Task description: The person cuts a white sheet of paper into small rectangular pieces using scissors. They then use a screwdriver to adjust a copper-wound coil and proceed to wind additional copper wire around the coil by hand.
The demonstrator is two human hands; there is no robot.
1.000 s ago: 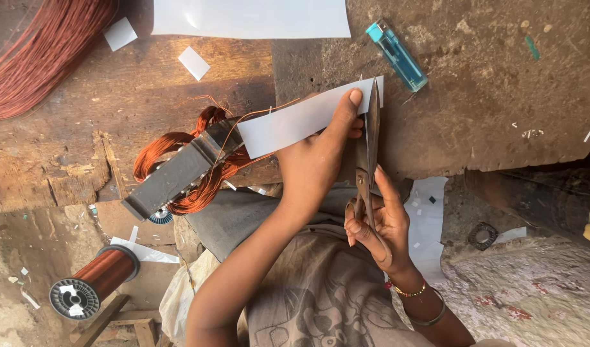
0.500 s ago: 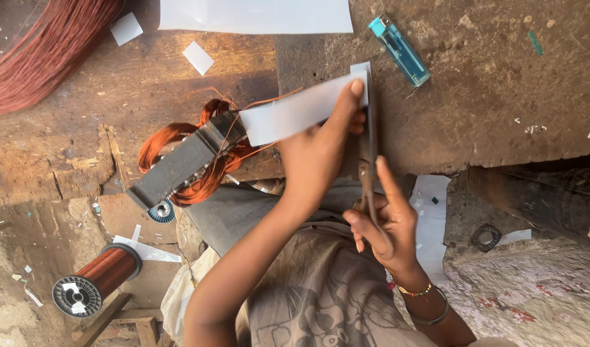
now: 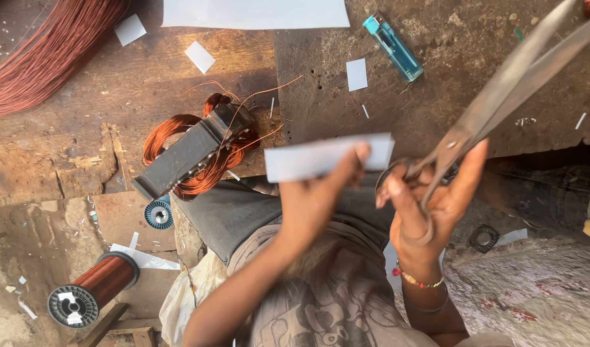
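Observation:
My left hand (image 3: 317, 196) pinches a white paper strip (image 3: 308, 160) and holds it level above my lap. My right hand (image 3: 430, 202) grips a pair of large metal scissors (image 3: 500, 106) by the handles. The blades point up and to the right, almost closed, and are apart from the strip. A small white cut piece (image 3: 356, 74) lies on the dark bench top beyond the strip. Left of my hands, a grey motor stator core wound with copper wire (image 3: 192, 154) rests at the bench edge.
A blue lighter (image 3: 392, 46) and a large white sheet (image 3: 256, 13) lie at the far side. A bundle of copper wire (image 3: 51, 51) fills the top left. A copper wire spool (image 3: 92, 289) sits lower left, a black ring (image 3: 483, 238) lower right.
The scissors swung away from the strip's right end, up and to the right. A small cut piece now lies on the bench. The strip came lower and level.

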